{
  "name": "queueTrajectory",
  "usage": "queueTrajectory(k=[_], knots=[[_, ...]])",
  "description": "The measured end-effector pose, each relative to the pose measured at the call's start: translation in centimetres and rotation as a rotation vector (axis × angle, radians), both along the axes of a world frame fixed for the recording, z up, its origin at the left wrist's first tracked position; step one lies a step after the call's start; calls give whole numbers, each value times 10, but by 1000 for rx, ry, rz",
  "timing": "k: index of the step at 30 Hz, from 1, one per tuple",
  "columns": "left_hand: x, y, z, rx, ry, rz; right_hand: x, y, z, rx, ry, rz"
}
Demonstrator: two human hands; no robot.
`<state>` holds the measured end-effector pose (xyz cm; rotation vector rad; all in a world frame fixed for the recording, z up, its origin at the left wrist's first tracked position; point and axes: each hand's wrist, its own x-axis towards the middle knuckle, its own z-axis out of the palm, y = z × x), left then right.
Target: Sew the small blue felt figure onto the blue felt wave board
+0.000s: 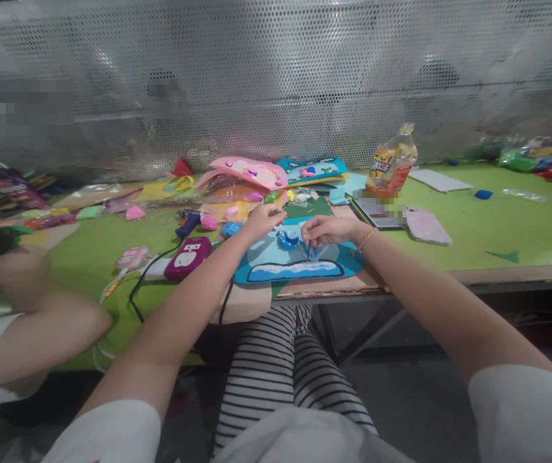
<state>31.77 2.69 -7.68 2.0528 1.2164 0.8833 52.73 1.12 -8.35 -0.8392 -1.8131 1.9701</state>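
On the table before me lies a blue foam sheet (305, 222) with rounded corners and a black-edged, white-and-blue cloud shape (295, 271) along its near side. A small blue clay figure (287, 239) with a round coil sits on the sheet. My left hand (264, 220) hovers at the sheet's far left edge, fingertips pinched together; what they hold, if anything, is too small to name. Just right of the figure, my right hand (330, 231) is closed in a pinch above the sheet. A thin dark strand shows below its fingertips, but its contents are unclear.
Decorated pink foam pieces (244, 172) and blue ones (312, 170) lie behind. At left are a glue gun (188, 222), a purple power box (189, 258) and cables. A snack bag (392, 164) and pink phone (427, 225) are at right. A co-worker's arm (49, 334) reaches in from the left.
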Motion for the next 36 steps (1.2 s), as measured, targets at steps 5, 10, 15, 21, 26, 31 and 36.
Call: queueTrajectory(k=[5, 10, 15, 21, 26, 31, 36], knots=[[-5, -10, 3, 528, 181, -112, -2, -3, 2, 22, -6, -43], [-5, -23, 7, 822, 379, -356, -4, -8, 5, 65, -2, -69], [5, -29, -1, 789, 516, -353, -6, -7, 3, 94, 20, -76], [15, -34, -10, 760, 561, -328, -6, -4, -2, 96, 59, -92], [17, -30, -19, 778, 531, -289, -7, -4, -3, 89, 68, -81], [17, -29, -20, 740, 554, -253, -7, -4, -3, 76, 44, -65], [18, -30, -19, 631, 585, -223, -8, -4, -2, 120, 5, -77]])
